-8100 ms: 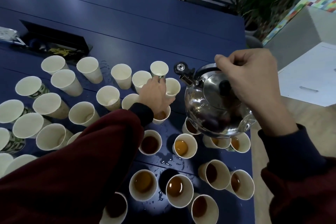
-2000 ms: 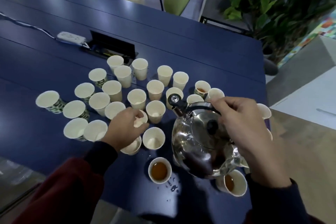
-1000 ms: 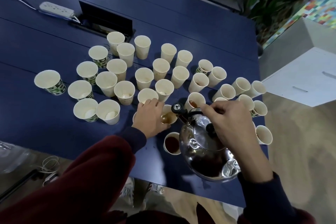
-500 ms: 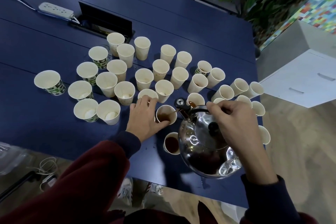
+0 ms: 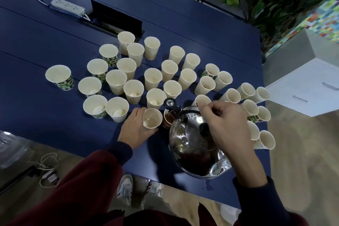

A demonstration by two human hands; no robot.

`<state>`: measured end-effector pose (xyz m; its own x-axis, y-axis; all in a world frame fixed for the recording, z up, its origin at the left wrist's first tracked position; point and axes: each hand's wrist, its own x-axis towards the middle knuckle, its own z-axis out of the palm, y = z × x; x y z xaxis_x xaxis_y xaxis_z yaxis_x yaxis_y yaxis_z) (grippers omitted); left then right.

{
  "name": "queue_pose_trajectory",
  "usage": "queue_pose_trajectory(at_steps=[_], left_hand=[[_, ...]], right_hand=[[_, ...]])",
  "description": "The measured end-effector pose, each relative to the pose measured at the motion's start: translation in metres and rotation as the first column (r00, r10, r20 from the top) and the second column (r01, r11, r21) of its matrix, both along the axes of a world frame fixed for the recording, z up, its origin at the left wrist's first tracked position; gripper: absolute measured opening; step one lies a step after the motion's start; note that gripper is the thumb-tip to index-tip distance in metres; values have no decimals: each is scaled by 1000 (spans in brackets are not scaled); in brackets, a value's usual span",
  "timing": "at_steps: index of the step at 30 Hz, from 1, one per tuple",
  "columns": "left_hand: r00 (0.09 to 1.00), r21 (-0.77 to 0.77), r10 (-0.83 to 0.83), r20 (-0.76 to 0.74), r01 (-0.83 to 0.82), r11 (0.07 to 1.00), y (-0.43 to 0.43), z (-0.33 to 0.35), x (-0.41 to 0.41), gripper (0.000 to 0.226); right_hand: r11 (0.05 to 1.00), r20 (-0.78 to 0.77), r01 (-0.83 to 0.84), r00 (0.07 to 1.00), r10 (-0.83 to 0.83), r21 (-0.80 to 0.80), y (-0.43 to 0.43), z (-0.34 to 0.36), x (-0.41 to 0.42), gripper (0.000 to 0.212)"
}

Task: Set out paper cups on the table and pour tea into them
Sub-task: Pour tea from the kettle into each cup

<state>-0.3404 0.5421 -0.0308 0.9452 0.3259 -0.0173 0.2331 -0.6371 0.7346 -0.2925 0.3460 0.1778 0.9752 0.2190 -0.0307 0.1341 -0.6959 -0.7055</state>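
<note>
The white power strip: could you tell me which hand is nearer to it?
Left. The left hand holds a paper cup below-right of the power strip; the right hand, on the kettle, lies farther right.

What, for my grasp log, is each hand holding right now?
Left hand: holding a paper cup.
Right hand: holding the kettle by its handle.

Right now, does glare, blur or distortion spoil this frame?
Head view: dim, cool light; bright reflections on the polished steel kettle; lines of the dark blue table bow from the wide-angle lens; the right hand looks slightly soft; the white paper cups are readable.
</note>
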Motion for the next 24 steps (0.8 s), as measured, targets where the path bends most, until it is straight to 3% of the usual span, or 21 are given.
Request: queue_pose_trajectory(at_steps=[6,12,24], left_hand=[[997,-72,13,79,-7,997,-2,11,-8,58],[993,-16,6,119,-4,1000,0,14,-12,54],[998,-15,-12,59,13,1000,5,14,-17,57]], right_hand=[[994,-4,-61,998,61,-86,15,-1,-9,48],[990,-39,-58,998,53,-127,22,-5,-13,42],[986,-17,-52,999,50,-159,28,-3,-18,41]])
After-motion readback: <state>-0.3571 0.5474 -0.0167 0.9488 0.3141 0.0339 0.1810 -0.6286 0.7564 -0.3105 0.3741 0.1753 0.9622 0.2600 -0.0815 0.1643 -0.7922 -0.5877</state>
